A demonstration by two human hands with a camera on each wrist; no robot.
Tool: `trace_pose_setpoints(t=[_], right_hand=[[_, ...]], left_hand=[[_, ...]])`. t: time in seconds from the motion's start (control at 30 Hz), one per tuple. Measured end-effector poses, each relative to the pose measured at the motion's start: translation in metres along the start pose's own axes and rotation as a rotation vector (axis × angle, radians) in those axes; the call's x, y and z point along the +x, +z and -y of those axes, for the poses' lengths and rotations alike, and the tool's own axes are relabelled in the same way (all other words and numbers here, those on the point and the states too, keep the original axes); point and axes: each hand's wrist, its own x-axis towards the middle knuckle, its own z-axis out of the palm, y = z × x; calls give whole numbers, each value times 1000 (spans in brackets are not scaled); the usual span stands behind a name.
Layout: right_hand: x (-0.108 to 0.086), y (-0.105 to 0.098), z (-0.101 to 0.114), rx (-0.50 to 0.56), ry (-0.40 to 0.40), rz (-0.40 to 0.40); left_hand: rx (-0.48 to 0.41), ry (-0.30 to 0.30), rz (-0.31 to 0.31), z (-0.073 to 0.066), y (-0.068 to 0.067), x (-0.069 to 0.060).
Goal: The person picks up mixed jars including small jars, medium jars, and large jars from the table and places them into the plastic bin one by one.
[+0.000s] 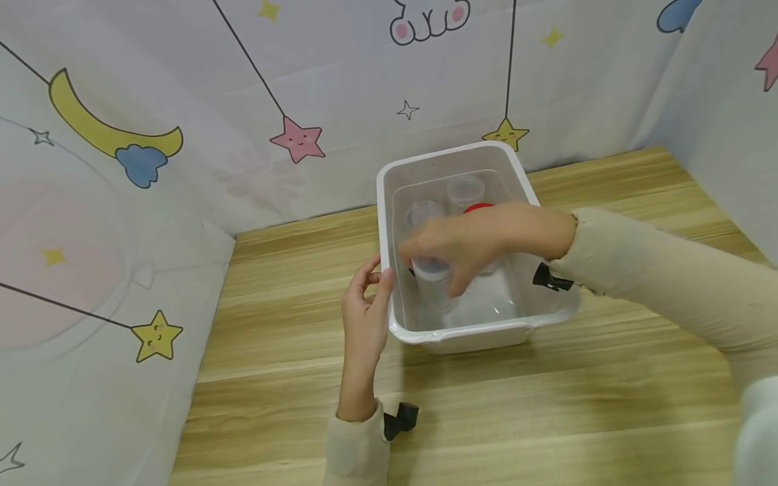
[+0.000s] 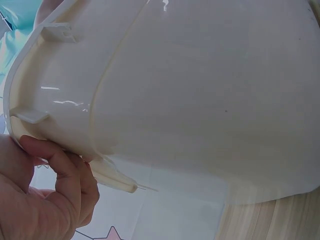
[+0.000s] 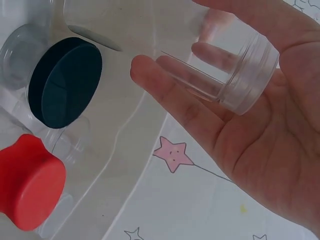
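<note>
A white plastic tub (image 1: 462, 335) stands on the wooden table, and my left hand (image 1: 365, 314) grips its left rim. In the left wrist view, the fingers (image 2: 75, 185) curl under that rim against the tub's outer wall (image 2: 200, 100). My right hand (image 1: 471, 239) is down inside the tub, slightly blurred. It holds a clear jar (image 1: 434, 290) from above; in the right wrist view the jar's clear lid (image 3: 247, 77) lies between thumb and fingers. Beside it in the tub are a dark-lidded jar (image 3: 65, 82) and a red-lidded jar (image 3: 37, 185).
Farther back in the tub stand clear-lidded jars (image 1: 465, 189). The wooden table (image 1: 286, 351) extends around the tub. White cloth (image 1: 346, 88) printed with stars hangs behind and at both sides. Each sleeve has a black wrist mount (image 1: 401, 420).
</note>
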Motion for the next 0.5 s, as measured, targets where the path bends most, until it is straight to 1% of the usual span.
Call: trace_pose_setpoints(t=[0.2,0.37,0.5], right_hand=[[6,8,0,0,24,18],[8,13,-1,-23,42,14],[9,16,-1,-28,53,29]], left_hand=[[3,2,-3,0,0,0],[5,-2,1,0,0,0],[0,-4,2,0,0,0]])
